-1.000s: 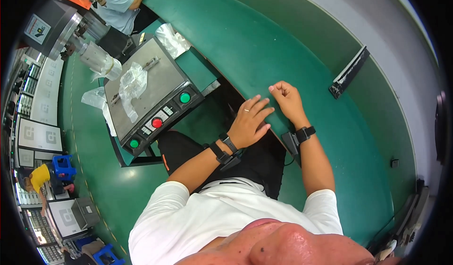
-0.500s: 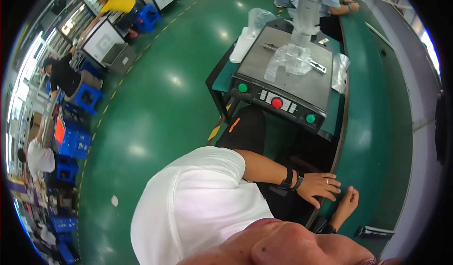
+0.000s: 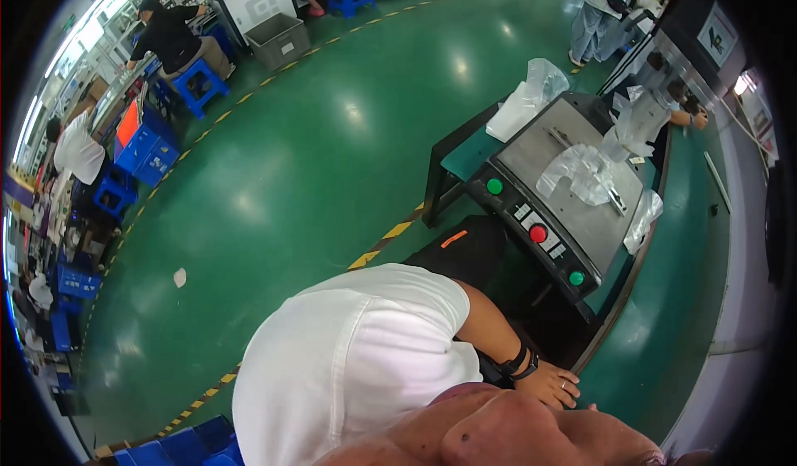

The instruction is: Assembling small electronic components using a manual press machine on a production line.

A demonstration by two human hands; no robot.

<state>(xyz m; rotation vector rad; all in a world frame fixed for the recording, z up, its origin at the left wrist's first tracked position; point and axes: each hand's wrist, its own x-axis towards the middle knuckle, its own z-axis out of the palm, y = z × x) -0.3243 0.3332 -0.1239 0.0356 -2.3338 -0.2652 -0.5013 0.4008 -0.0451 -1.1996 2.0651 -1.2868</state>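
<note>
My left hand [image 3: 552, 385], with a ring and two dark wristbands, rests at the edge of the green-topped bench [image 3: 639, 375]. Its fingers lie spread on the edge, holding nothing. Of my right hand [image 3: 592, 407] only a fingertip shows, close beside the left; the rest is hidden. Ahead of me stands a bench machine [image 3: 540, 217] with a grey metal plate, two green buttons and a red one between them. Clear plastic film [image 3: 581, 175] and a slim metal strip [image 3: 616, 200] lie on the plate, out of reach of both hands.
More clear film [image 3: 643, 221] lies right of the machine. A white package [image 3: 519, 109] sits at its left. A person [image 3: 610, 5] stands beyond; others sit at left benches on blue stools [image 3: 199, 86]. A grey bin [image 3: 280, 42] stands on the green floor.
The view has swung left, so the machine and bench sit further right. My left hand has drawn back lower in the picture. My right hand, plainly seen before, is now almost wholly hidden.
</note>
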